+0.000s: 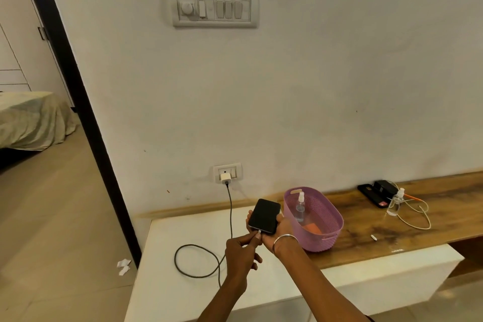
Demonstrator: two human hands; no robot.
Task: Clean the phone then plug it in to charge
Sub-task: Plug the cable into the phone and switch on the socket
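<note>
Phone (264, 215) lengthwise toward wall, seemingly screen-up.

No lettering, brand, number or sign is legible anywhere; the red patch on the black case (371, 195), right of the basket (313, 219), is too small to read.

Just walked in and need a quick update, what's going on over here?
A person holds a dark phone in the right hand, while the left hand pinches the charging cable plug at the phone's bottom port. The cable runs up to a white charger in the wall socket. A spray bottle stands in the purple basket alongside.
</note>
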